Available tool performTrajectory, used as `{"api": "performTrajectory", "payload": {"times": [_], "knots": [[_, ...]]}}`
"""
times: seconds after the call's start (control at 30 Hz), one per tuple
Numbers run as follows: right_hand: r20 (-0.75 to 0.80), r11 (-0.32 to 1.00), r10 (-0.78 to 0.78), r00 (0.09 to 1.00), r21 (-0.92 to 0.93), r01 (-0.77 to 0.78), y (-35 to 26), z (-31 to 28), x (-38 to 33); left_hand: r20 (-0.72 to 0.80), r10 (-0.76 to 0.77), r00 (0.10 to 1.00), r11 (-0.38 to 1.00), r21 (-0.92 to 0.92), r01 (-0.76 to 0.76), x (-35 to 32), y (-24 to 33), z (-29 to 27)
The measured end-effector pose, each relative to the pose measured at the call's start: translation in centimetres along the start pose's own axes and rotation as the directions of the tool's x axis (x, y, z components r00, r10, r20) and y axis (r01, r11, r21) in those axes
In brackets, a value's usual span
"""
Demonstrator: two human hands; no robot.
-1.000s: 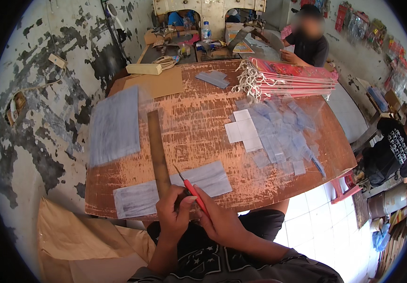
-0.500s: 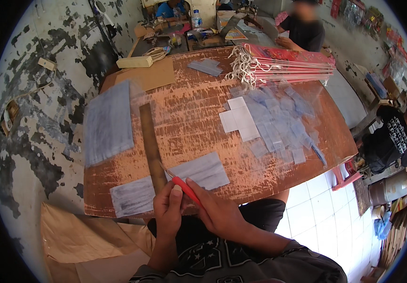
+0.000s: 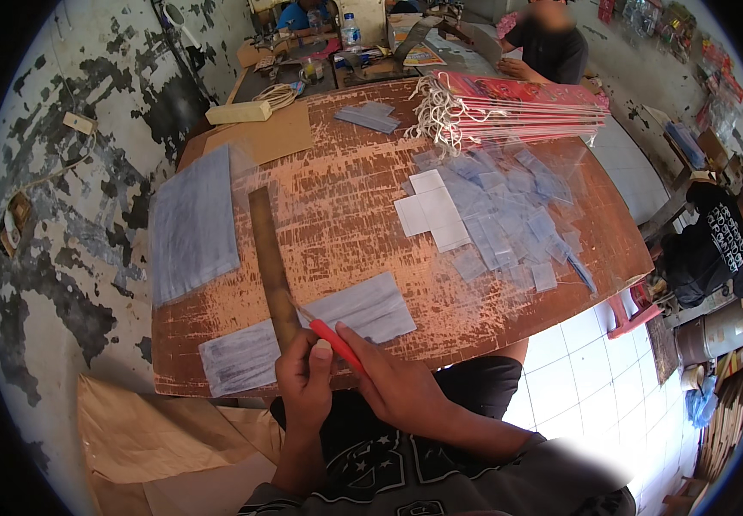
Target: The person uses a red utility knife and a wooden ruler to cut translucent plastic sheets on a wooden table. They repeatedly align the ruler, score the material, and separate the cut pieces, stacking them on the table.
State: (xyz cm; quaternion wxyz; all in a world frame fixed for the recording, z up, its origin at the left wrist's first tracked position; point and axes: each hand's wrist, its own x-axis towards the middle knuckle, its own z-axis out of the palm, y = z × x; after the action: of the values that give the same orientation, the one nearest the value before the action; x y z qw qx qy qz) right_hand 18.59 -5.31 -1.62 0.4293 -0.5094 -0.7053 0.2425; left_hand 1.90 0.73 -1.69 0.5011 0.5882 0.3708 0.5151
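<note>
Your left hand (image 3: 305,378) is closed around the near end of a long, flat, brown ruler-like strip (image 3: 268,258), which points away from you toward the far side of the scratched reddish-brown worktop (image 3: 337,232). Your right hand (image 3: 395,387) grips a slim red-handled cutting tool (image 3: 335,342) — its thin blade is at the strip's right edge, though whether it touches is too small to tell. Beneath them, a narrow, cloudy grey plastic-like sheet (image 3: 363,311) lies along the near edge, crossed by the brown strip. A larger grey sheet (image 3: 195,224) lies at left. To the right sits a white cross-shaped card (image 3: 433,215) — just beside a loose pile of clear bluish plastic pieces (image 3: 496,236). Beyond that pile lies a red stack with white cords (image 3: 526,112).
</note>
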Motion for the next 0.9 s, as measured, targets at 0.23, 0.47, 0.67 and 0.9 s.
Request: {"api": "performTrajectory", "payload": {"times": [0.23, 0.47, 0.67, 0.9], "knots": [[0.014, 0.999, 0.008, 1.0, -0.046, -0.008, -0.3, -0.3, 0.1, 0.034, -0.127, 0.991, 0.986, -0.105, 0.13, 0.2, 1.3, 0.4], [0.013, 1.0, 0.018, 1.0, -0.025, -0.018, -0.4, 0.0, 0.0, 0.002, -0.084, 0.996, 0.996, -0.023, 0.084, 0.0, 0.9, 0.2], [0.006, 0.999, 0.02, 1.0, 0.026, -0.02, -0.6, 0.2, -0.1, -0.013, -0.069, 0.998, 0.996, 0.058, 0.07, 0.0, 1.3, 0.2], [0.02, 0.993, 0.044, 0.999, 0.104, -0.046, -0.5, 0.5, -0.1, 0.01, -0.054, 0.998, 0.995, 0.087, 0.053, -0.1, 0.5, -0.4]]}}
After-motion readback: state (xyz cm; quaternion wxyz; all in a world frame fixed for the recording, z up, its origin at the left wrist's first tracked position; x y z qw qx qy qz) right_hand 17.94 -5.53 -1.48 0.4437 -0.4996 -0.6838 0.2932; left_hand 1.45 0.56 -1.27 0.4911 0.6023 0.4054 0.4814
